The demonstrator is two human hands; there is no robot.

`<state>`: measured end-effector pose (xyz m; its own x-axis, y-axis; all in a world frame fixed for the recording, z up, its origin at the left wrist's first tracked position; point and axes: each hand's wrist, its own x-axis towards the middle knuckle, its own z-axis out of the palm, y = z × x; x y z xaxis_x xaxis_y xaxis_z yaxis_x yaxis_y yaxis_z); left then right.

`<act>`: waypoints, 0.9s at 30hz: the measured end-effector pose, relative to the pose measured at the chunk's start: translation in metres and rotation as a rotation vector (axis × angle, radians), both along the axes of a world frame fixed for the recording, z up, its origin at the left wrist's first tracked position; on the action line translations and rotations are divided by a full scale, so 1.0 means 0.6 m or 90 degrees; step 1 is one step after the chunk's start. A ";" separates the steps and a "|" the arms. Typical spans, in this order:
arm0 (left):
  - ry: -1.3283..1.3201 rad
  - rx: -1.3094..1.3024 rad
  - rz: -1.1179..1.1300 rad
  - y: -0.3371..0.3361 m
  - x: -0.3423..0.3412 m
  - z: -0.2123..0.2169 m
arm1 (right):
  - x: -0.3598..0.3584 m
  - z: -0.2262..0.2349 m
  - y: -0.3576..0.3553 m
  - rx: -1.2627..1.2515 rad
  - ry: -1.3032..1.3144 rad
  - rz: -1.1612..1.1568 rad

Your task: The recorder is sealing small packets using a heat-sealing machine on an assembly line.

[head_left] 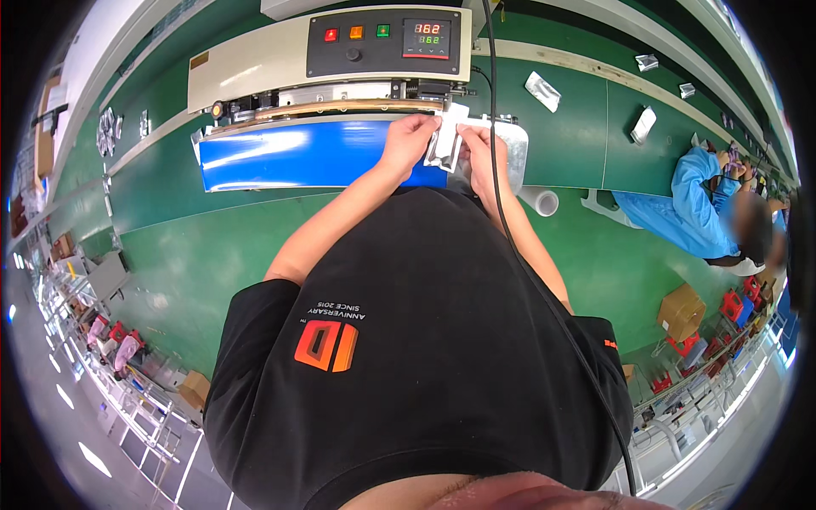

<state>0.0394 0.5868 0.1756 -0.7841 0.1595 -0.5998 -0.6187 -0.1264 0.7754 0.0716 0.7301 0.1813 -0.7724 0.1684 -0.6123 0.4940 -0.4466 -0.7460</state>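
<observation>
A silver foil pouch [446, 143] is held upright at the right end of a continuous band sealer [255, 64]. My left hand [408, 144] pinches the pouch's left edge between thumb and fingers. On its other side, my right hand [484, 155] grips the right edge. The top of the pouch lies close to the sealer's feed end; whether it has entered the band cannot be made out. Beneath my left hand runs the sealer's blue conveyor belt [293, 157].
Loose foil pouches [544, 91] lie on the green table [582, 127] to the right, and a crumpled foil heap [110, 132] sits far left. A black cable [503, 212] hangs across my right side. A person in blue [693, 200] works at the far right.
</observation>
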 end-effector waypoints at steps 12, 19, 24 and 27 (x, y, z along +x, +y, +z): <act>-0.036 0.055 0.065 -0.012 0.005 -0.019 | -0.002 -0.009 -0.022 -0.007 0.008 -0.044; -0.027 0.052 0.088 -0.019 0.006 -0.023 | -0.006 -0.029 -0.024 -0.004 -0.001 -0.010; -0.034 0.054 0.093 -0.023 0.005 -0.025 | -0.011 -0.030 -0.027 -0.003 -0.012 -0.004; -0.034 0.054 0.110 -0.035 0.003 -0.027 | -0.018 -0.023 -0.039 -0.006 -0.001 0.017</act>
<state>0.0415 0.5660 0.1596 -0.7715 0.0767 -0.6316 -0.6222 -0.2980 0.7239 0.0609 0.7065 0.1677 -0.7754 0.1415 -0.6153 0.5073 -0.4405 -0.7406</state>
